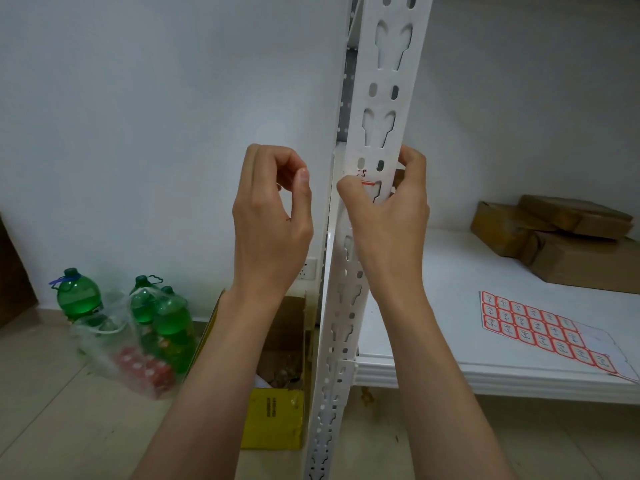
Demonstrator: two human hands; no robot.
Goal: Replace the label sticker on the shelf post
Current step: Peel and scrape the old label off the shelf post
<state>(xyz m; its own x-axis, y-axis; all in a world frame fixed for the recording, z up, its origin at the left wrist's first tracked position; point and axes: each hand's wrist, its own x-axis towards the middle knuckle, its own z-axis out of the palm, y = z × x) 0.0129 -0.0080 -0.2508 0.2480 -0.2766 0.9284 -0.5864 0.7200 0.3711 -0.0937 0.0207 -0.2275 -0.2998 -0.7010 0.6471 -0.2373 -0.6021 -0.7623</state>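
Observation:
A white slotted shelf post (381,98) runs up the middle of the view. At hand height it carries a small label sticker (366,179) with a red border and a handwritten mark, partly covered. My right hand (391,216) grips the post: its fingers curl round the right edge and its thumb lies on the sticker's left part. My left hand (273,216) hovers just left of the post without touching it, fingers curled, thumb tip near the forefinger, nothing visible between them. A sheet of red-bordered label stickers (540,330) lies on the white shelf board (450,271) to the right.
Brown cardboard parcels (561,237) are stacked at the back right of the shelf. On the floor to the left stand green bottles (78,296), some in a clear plastic bag, and an open yellow-sided carton (277,403) right beside the post. A wall socket (306,270) sits behind.

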